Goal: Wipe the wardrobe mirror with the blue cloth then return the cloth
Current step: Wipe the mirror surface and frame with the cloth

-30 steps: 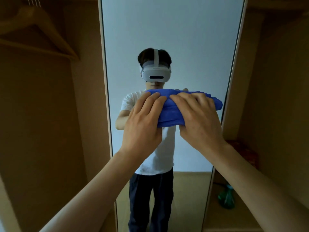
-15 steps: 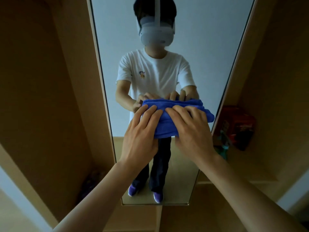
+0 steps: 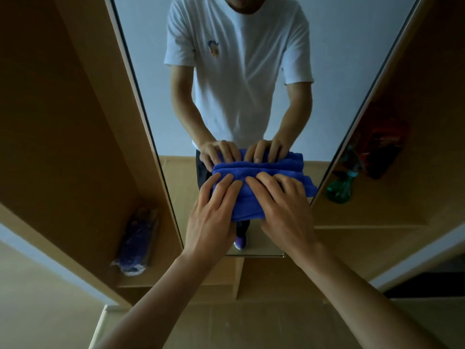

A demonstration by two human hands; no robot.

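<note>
The tall wardrobe mirror [image 3: 156, 71] stands between two open wooden compartments. A folded blue cloth [image 3: 251, 195] lies flat against the lower part of the glass. My left hand [image 3: 214, 212] presses its left half with fingers spread and nearly straight. My right hand [image 3: 284, 207] presses the right half the same way. The glass reflects a person in a white T-shirt and both hands behind the cloth. The cloth's lower edge is hidden under my palms.
A green spray bottle [image 3: 339, 190] and a red bag [image 3: 380, 144] sit on the shelf in the right compartment. A clear-wrapped purple bundle [image 3: 138, 240] lies in the left compartment. The mirror's bottom edge [image 3: 256, 254] is just below my hands.
Both hands have slid the cloth down the mirror from head height to near its bottom edge. My view has tilted downward with them.
</note>
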